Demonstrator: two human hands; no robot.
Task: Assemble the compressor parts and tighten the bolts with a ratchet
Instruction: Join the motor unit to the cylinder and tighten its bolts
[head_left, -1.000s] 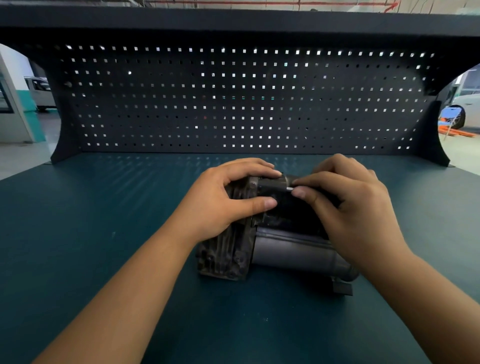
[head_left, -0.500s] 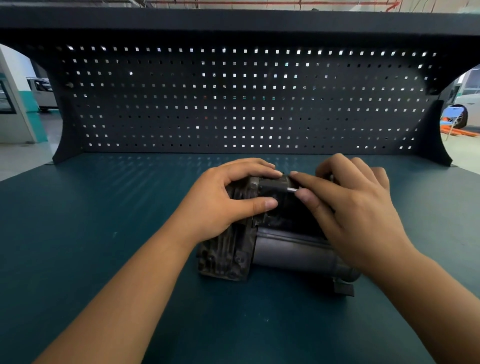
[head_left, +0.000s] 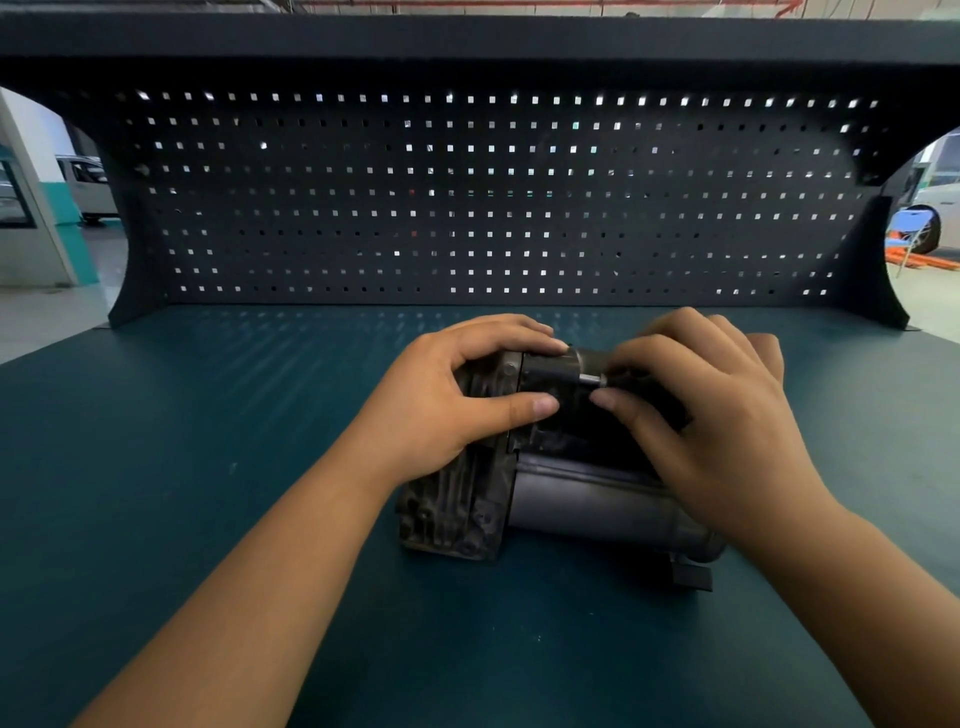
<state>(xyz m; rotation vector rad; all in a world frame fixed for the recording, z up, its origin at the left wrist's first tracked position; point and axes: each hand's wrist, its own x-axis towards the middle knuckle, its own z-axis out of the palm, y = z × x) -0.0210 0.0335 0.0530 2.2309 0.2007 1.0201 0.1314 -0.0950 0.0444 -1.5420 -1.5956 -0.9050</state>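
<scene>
**Bare hands seat a bolt on a compressor at the workbench**

At far left, beyond the bench, a pale van (head_left: 88, 187) stands on a grey shop floor. A black pegboard (head_left: 467, 197) backs the teal workbench (head_left: 208, 467). The person's left hand (head_left: 447, 400) grips the compressor (head_left: 597, 504), which lies on its side at the middle of the bench. The fingers are curled over the top edge of the ribbed end casting (head_left: 452, 514) and the thumb is pressed flat across its near face. The casting forms the unit's left end, and a smooth dark cylinder runs rightward from it toward a small black foot. Along the top of the unit, a short silver bolt (head_left: 589, 378) points toward the casting. The right hand (head_left: 711, 415) pinches it between forefinger and thumb, with the other fingers curled over the housing behind. At far right, a blue chair (head_left: 906, 223) sits beside a parked vehicle.
</scene>
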